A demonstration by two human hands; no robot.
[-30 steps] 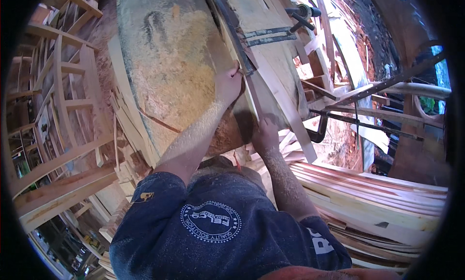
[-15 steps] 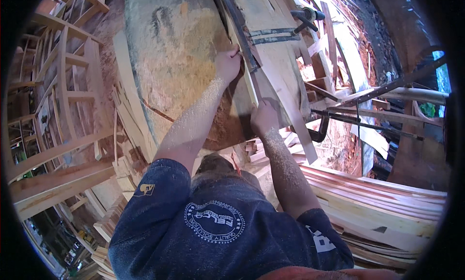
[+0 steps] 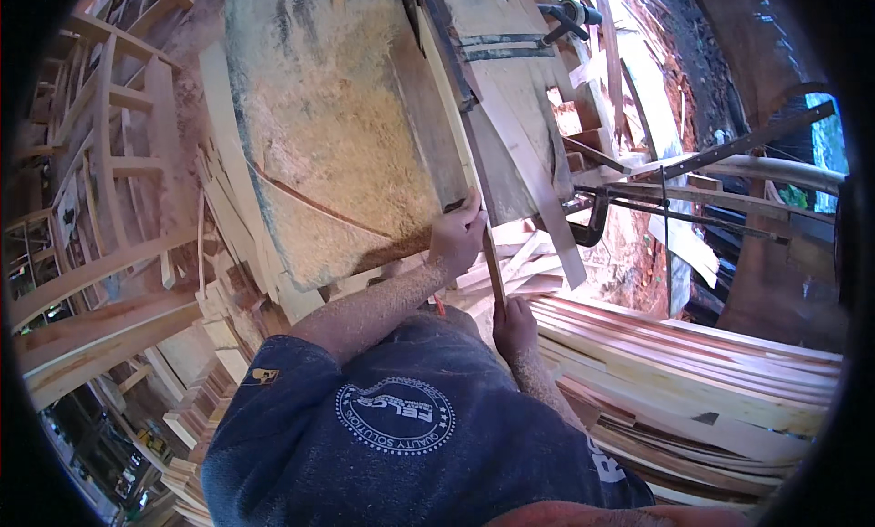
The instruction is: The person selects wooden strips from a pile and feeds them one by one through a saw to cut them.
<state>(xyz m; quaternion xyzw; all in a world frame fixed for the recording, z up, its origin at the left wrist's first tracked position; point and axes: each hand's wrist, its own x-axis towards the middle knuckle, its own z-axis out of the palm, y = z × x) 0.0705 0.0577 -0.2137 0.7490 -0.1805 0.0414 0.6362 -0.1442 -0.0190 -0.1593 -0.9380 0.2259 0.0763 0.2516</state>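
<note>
A long, narrow wooden strip (image 3: 455, 121) runs along a dark straight guide bar (image 3: 446, 55) on a worktable (image 3: 328, 117) coated in sawdust. My left hand (image 3: 458, 239) is at the table's near edge, its fingers closed on the strip's side. Closer to my body, my right hand (image 3: 516, 327) grips the strip's near end, which sticks out past the table. Sawdust clings to both forearms. The undersides of the fingers are hidden.
A flat board (image 3: 533, 185) lies right of the guide bar, with a dark clamp (image 3: 592, 219) beside it. Stacked planks (image 3: 674, 367) fill the lower right. Wooden frames (image 3: 114, 130) stand at left. A thin curved offcut (image 3: 310, 201) lies on the table.
Both hands have come toward my body, drawing the strip back along the guide bar. Its near end now reaches beyond the table edge.
</note>
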